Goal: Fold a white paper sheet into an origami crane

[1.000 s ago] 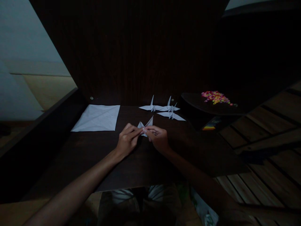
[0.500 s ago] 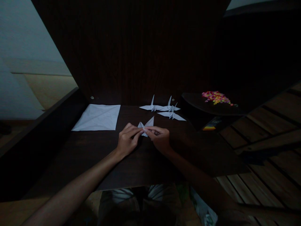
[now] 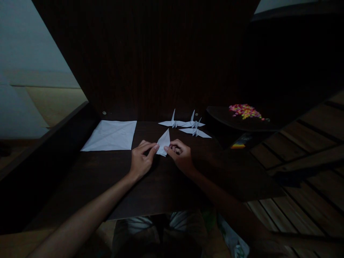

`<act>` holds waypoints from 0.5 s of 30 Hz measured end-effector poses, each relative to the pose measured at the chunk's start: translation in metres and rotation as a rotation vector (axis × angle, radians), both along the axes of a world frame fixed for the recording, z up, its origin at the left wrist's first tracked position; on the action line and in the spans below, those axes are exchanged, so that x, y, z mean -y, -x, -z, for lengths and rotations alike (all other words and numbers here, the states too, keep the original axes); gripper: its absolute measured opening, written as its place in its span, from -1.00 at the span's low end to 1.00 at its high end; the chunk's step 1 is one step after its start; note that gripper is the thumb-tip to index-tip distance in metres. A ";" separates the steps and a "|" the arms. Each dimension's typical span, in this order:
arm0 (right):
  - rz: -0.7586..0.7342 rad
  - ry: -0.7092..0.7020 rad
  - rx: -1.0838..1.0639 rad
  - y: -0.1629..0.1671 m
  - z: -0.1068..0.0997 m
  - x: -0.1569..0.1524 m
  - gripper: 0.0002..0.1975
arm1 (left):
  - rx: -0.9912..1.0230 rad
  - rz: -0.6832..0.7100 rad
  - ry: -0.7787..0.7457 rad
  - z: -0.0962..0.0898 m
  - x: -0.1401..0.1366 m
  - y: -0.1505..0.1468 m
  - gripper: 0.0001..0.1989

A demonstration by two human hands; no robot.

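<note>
A folded white origami paper [image 3: 163, 142] with a pointed top is held upright between both hands, just above the dark tabletop. My left hand [image 3: 143, 156] pinches its left edge between thumb and fingers. At the right edge, my right hand [image 3: 180, 155] grips it with the thumb in front and the other fingers curled behind. Beyond the hands, three folded paper cranes [image 3: 195, 132] rest close together near the back panel. Flat on the left lies a stack or sheet of creased white paper [image 3: 113, 135].
A dark shelf [image 3: 219, 115] on the right bears a pile of small colourful pieces [image 3: 246, 111]. The dark back panel [image 3: 150, 64] rises behind the tabletop [image 3: 107, 186], and a low side board [image 3: 45, 154] borders the left. Wooden slats [image 3: 303, 150] lie at the right.
The folded paper's spread points have come together into one tall pointed shape facing me. My hands have moved slightly apart, from its middle to its two side edges.
</note>
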State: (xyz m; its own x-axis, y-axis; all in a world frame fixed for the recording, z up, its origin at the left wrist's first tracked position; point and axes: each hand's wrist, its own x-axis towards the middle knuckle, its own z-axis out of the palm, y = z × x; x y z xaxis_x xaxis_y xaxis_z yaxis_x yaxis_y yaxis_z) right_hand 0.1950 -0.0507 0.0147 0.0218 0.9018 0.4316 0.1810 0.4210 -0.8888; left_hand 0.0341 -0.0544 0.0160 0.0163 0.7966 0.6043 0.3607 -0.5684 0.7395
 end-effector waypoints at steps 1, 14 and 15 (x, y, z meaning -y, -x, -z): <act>-0.001 0.009 0.005 0.000 0.000 0.000 -0.82 | 0.006 0.000 0.005 0.000 0.000 0.000 -0.87; -0.016 0.021 0.039 -0.001 0.002 0.000 -0.79 | 0.050 -0.013 0.081 0.002 -0.003 -0.001 -0.85; -0.020 0.015 0.041 -0.001 0.002 0.000 -0.80 | 0.046 -0.008 0.081 0.002 -0.003 -0.001 -0.85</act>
State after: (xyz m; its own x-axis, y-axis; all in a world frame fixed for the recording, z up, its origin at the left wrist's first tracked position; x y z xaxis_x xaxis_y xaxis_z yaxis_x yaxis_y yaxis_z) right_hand 0.1964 -0.0504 0.0129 -0.0139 0.9082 0.4182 0.2087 0.4117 -0.8871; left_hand 0.0353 -0.0510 0.0143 -0.0169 0.8427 0.5382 0.3295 -0.5035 0.7987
